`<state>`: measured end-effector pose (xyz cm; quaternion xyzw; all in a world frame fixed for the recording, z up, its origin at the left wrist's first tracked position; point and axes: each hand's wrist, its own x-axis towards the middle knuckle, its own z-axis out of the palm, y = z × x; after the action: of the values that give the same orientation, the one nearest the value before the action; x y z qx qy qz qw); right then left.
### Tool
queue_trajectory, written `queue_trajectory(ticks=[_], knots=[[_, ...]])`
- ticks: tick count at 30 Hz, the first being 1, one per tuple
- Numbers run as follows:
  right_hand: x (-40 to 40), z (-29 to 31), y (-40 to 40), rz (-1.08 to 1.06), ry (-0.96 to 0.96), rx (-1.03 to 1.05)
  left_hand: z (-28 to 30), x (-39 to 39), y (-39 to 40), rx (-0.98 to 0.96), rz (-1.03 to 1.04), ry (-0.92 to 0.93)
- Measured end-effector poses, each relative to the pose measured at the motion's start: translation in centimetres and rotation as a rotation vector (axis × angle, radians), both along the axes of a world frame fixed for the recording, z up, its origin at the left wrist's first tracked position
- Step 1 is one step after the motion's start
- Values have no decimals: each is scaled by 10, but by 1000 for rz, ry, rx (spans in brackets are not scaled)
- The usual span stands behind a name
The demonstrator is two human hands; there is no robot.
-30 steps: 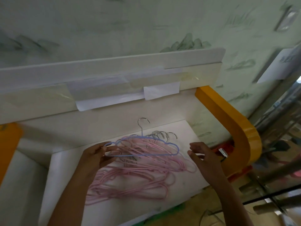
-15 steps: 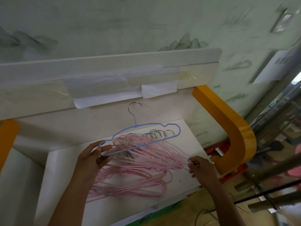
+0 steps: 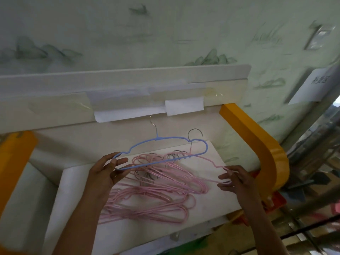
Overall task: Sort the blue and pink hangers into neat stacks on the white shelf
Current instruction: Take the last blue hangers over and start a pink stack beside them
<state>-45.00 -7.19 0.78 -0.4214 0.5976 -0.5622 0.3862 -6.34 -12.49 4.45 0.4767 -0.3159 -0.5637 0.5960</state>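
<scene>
My left hand (image 3: 105,173) grips the left end of a blue hanger (image 3: 171,138), which is lifted above the white shelf (image 3: 217,201) with its metal hook pointing up at the back. My right hand (image 3: 234,181) pinches the right end of a pink hanger (image 3: 211,162), raised off the pile so that its hook stands up behind the blue one. Beneath both lies a loose pile of several pink hangers (image 3: 147,205) spread over the middle of the shelf, their steel hooks bunched toward the back.
An upper white shelf board (image 3: 119,78) with taped paper overhangs the back. Orange curved frame pieces (image 3: 257,144) flank the shelf on the right and on the left (image 3: 12,159). Metal racks and red items crowd the floor at the right.
My left hand has lifted the blue hanger up and back off the pile. My right hand closed on a pink hanger's end and raised it.
</scene>
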Motion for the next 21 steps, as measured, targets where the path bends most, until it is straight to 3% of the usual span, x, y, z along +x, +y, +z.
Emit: queue_trajectory(ticks=[13, 21], knots=[[-7, 25, 53, 288, -70, -41, 21, -10, 156, -57, 269, 10], [55, 38, 84, 503, -112, -28, 32, 33, 263, -92, 505, -4]])
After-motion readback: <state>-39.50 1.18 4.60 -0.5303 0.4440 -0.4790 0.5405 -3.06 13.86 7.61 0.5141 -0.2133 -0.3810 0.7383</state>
